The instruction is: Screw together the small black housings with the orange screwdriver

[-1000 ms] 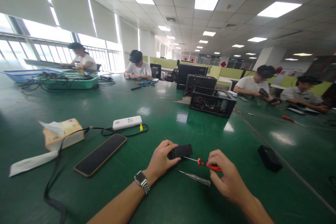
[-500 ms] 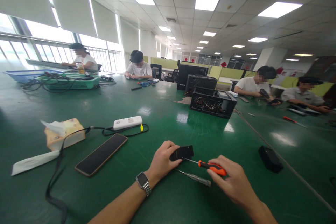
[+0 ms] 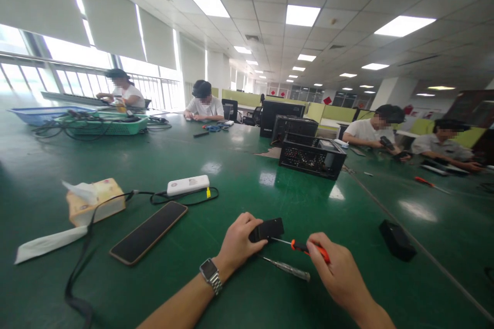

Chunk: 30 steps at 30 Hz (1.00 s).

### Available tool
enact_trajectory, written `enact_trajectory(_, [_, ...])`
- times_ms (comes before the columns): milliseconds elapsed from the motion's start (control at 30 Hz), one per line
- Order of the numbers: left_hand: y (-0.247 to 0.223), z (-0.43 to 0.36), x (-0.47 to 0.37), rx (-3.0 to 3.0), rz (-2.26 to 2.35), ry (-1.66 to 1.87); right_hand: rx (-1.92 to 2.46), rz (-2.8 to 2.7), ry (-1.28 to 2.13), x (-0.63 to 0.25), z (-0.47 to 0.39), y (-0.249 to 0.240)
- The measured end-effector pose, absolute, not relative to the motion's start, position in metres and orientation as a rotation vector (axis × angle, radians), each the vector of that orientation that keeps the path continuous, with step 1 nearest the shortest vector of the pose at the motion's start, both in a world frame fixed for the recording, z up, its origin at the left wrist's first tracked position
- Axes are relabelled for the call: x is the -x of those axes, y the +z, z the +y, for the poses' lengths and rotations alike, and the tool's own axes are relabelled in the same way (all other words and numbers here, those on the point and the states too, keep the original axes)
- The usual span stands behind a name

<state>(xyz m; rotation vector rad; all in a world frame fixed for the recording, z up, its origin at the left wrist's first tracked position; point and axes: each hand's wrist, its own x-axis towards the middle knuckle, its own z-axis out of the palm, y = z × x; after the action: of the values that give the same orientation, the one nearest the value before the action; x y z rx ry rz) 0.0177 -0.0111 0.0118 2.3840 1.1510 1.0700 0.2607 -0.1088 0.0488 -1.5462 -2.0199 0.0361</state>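
Observation:
A small black box-shaped part [image 3: 271, 228] lies on the green table, and my left hand [image 3: 240, 239] grips its left end between thumb and fingers. My right hand [image 3: 339, 267] is wrapped round the orange-and-black handle of a screwdriver [image 3: 299, 245]. The shaft points left, its tip at the near side of the black part; whether it sits in a screw I cannot make out. Just below, a second screwdriver with a clear handle [image 3: 291, 269] lies on the table, its shaft reaching toward my left hand.
Left of my hands lie a phone [image 3: 150, 232], a white power bank [image 3: 188, 185] with a black cable, and a tissue pack [image 3: 96, 203]. A black block [image 3: 397, 240] sits at right. Further back stand a computer case [image 3: 312, 157] and a green basket [image 3: 104, 126]; several people sit around the table.
My right hand has shifted its grip on the orange screwdriver, its fingers now curled further over the handle. My left hand and the black part stay together in nearly the same place.

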Motion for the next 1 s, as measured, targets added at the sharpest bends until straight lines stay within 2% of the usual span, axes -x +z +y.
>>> enact_trajectory(600, [0.003,0.005,-0.009,-2.283,1.172,1.093,1.604,-2.187,0.122,-0.256,-0.117,0.062])
enact_trajectory(867, [0.005,0.016,0.000,-2.272,1.232,0.967,1.714,-1.701,0.322,-0.315,-0.076,0.021])
enact_trajectory(1000, [0.006,0.016,0.002,-2.244,1.198,0.981,1.816,-1.780,0.298,-0.327,-0.060,-0.004])
